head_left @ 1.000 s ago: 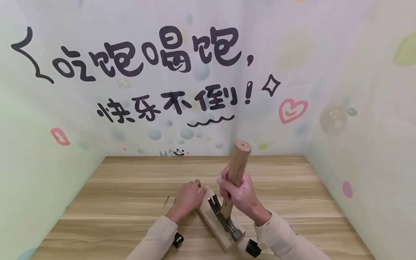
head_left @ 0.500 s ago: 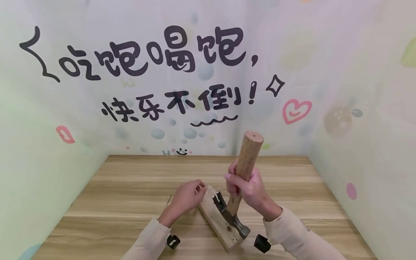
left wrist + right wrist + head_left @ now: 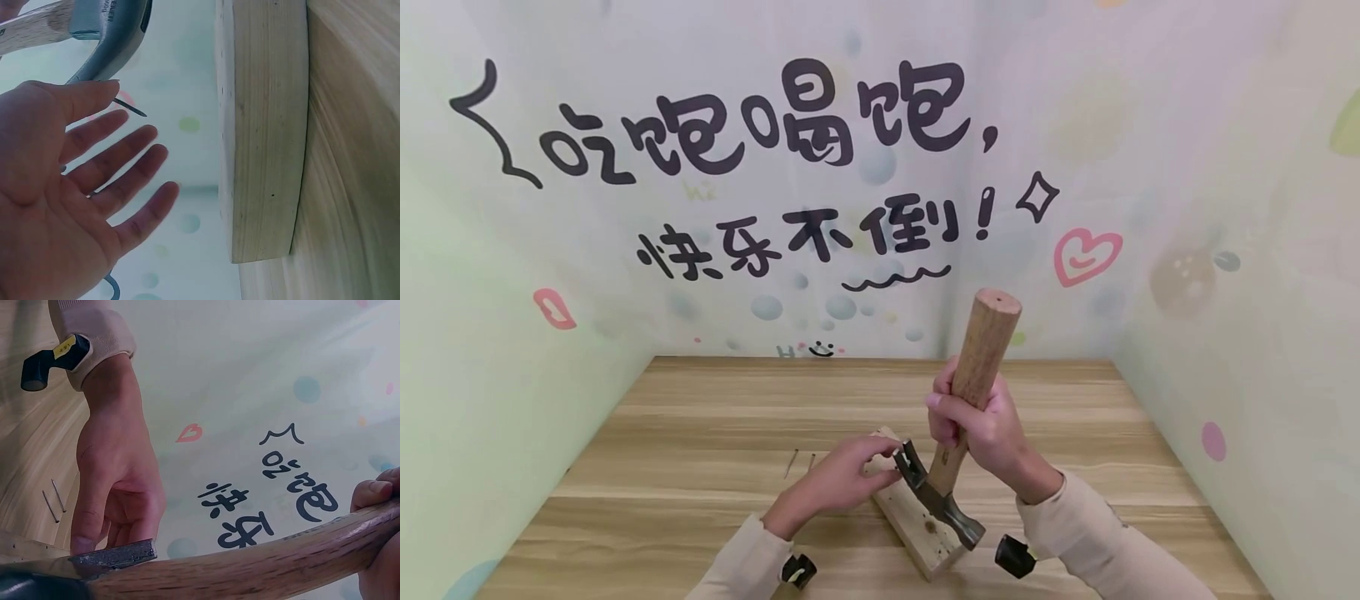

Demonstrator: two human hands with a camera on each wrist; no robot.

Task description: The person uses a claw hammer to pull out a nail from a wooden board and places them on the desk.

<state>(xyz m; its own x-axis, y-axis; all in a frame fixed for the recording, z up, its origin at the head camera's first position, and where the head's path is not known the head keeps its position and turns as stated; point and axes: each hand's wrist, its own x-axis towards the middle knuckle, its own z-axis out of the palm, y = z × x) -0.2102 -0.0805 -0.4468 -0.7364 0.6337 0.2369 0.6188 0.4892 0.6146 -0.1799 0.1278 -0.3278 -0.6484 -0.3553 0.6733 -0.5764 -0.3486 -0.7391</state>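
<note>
My right hand (image 3: 992,429) grips the wooden handle of a claw hammer (image 3: 981,354), with its metal head low and the claw toward my left hand. My left hand (image 3: 853,475) reaches to the claw end with thumb and fingers extended. In the left wrist view a thin nail (image 3: 132,109) sticks out past the thumb tip, near the claw; the claw's end is hidden behind the thumb, and I cannot tell what holds the nail. Under the hammer lies a wooden board (image 3: 917,525), apart from the nail's point and marked with a dark spot and small holes.
Two loose nails (image 3: 50,506) lie on the wood-grain table (image 3: 715,417), left of the board. Black wrist cameras (image 3: 1015,556) hang at both sleeves. Printed walls stand behind and at both sides.
The hammer has risen slightly off the board and shifted right with my right hand. My left hand has left the board's far end and moved right to the claw, its fingers spreading.
</note>
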